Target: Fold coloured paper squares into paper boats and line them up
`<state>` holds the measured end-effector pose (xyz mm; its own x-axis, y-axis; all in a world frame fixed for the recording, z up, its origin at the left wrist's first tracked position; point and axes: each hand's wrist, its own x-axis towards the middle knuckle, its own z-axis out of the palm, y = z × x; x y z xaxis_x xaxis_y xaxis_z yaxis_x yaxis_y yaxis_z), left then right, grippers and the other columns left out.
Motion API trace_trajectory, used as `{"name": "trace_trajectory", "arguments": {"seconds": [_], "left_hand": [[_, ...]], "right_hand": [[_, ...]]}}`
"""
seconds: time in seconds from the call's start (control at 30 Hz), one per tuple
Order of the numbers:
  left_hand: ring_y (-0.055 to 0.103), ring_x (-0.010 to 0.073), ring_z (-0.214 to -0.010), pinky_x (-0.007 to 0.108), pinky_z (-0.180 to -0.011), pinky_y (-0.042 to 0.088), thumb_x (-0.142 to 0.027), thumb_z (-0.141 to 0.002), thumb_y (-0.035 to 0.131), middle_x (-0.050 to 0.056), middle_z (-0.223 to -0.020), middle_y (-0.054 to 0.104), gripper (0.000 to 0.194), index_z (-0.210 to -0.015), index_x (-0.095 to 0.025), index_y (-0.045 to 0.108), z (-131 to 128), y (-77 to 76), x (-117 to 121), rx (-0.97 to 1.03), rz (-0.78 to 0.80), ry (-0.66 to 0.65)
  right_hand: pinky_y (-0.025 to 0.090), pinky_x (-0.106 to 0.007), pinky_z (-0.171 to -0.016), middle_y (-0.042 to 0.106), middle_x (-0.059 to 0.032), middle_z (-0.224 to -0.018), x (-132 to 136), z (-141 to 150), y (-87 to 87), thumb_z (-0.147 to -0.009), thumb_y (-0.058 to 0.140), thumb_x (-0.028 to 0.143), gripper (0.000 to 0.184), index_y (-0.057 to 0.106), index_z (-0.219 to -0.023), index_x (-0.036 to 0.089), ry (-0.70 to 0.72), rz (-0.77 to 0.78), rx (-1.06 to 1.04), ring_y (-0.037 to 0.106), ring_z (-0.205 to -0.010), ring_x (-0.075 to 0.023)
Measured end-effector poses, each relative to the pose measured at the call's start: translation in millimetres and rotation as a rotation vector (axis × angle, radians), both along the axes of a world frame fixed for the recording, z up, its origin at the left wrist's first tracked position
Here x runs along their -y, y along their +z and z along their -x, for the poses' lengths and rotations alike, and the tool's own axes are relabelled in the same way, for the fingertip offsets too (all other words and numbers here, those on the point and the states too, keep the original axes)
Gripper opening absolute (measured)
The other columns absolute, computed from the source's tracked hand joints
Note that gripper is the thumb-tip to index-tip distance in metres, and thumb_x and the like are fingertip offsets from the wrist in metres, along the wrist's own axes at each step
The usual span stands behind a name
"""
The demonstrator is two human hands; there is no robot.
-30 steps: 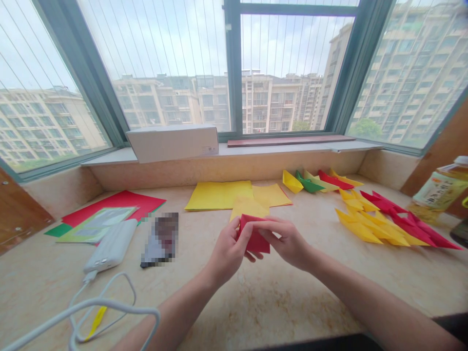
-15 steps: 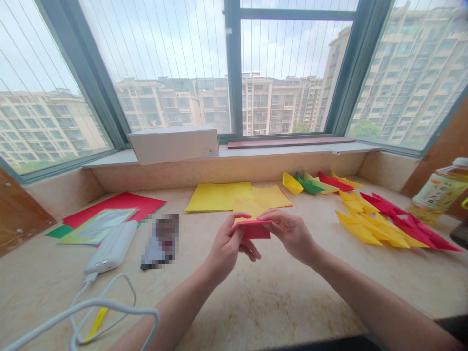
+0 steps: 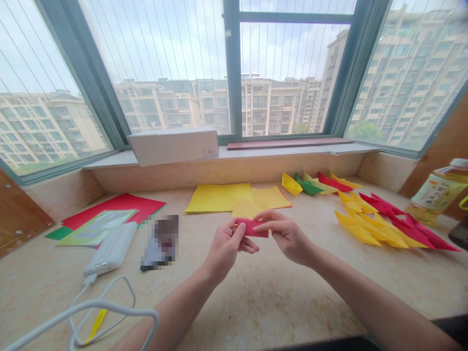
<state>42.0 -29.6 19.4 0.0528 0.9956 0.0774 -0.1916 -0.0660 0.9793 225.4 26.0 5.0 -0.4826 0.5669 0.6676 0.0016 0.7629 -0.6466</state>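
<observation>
A small piece of folded red paper [image 3: 259, 229] is held in the air above the middle of the countertop. My left hand [image 3: 227, 243] grips its left end, thumb on the near face and the other fingers behind and below. The fingers of my right hand [image 3: 287, 233] are closed at its right part, the fingertips resting on its face. Just beyond my hands lie yellow paper sheets [image 3: 218, 197] and lighter orange-yellow sheets [image 3: 271, 197], partly covered by my fingers at the near edge.
Folded yellow paper boats [image 3: 365, 229], magenta paper boats [image 3: 413, 224] and a green one [image 3: 309, 185] stand to the right, near a bottle [image 3: 437, 192]. Leftward lie red sheets [image 3: 146, 207], a power bank [image 3: 111, 248] with a white cable [image 3: 120, 305], and a blurred-out object [image 3: 161, 243].
The red paper has tilted so more of its face shows. My right fingers have shifted left from its upper right corner onto its face.
</observation>
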Motion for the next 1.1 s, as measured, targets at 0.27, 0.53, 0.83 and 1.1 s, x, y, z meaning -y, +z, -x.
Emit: {"name": "trace_trajectory", "arguments": {"seconds": [0.27, 0.53, 0.83, 1.1], "left_hand": [[0.075, 0.0205, -0.07, 0.032, -0.072, 0.061, -0.046, -0.087, 0.066, 0.011, -0.084, 0.076, 0.039, -0.104, -0.011, 0.059, 0, -1.6, -2, -0.022, -0.055, 0.022], [0.069, 0.0156, -0.054, 0.025, -0.051, 0.054, -0.047, -0.084, 0.068, 0.009, -0.083, 0.073, 0.042, -0.102, -0.01, 0.063, 4, -3.9, -3, -0.131, 0.0, -0.022], [0.067, 0.0137, -0.056, 0.023, -0.048, 0.052, -0.048, -0.085, 0.067, 0.008, -0.093, 0.07, 0.04, -0.105, -0.014, 0.057, 5, 0.3, -4, -0.088, -0.065, -0.004], [0.066, 0.0142, -0.059, 0.023, -0.048, 0.051, -0.049, -0.085, 0.065, 0.003, -0.081, 0.065, 0.035, -0.094, -0.015, 0.061, 8, -8.8, -7, -0.323, -0.162, 0.032]], "right_hand": [[0.048, -0.029, -0.063, 0.07, -0.0043, -0.074, -2, 1, 4.0, -0.096, 0.053, 0.04, 0.028, 0.068, -0.088, 0.017, -0.176, 0.255, 0.101, 0.064, -0.068, -0.0173], [0.048, -0.028, -0.06, 0.069, -0.0037, -0.07, -4, 4, 1.9, -0.091, 0.06, 0.05, 0.036, 0.072, -0.092, 0.016, -0.184, 0.292, -0.046, 0.061, -0.064, -0.0162], [0.05, -0.029, -0.062, 0.07, -0.0043, -0.072, 1, 6, 10.9, -0.094, 0.056, 0.046, 0.035, 0.073, -0.098, 0.016, -0.023, 0.431, -0.102, 0.063, -0.066, -0.0155], [0.05, -0.027, -0.06, 0.071, -0.0056, -0.08, -1, 2, 13.5, -0.089, 0.064, 0.044, 0.029, 0.074, -0.091, 0.017, 0.045, 0.461, -0.046, 0.063, -0.069, -0.0156]]}}
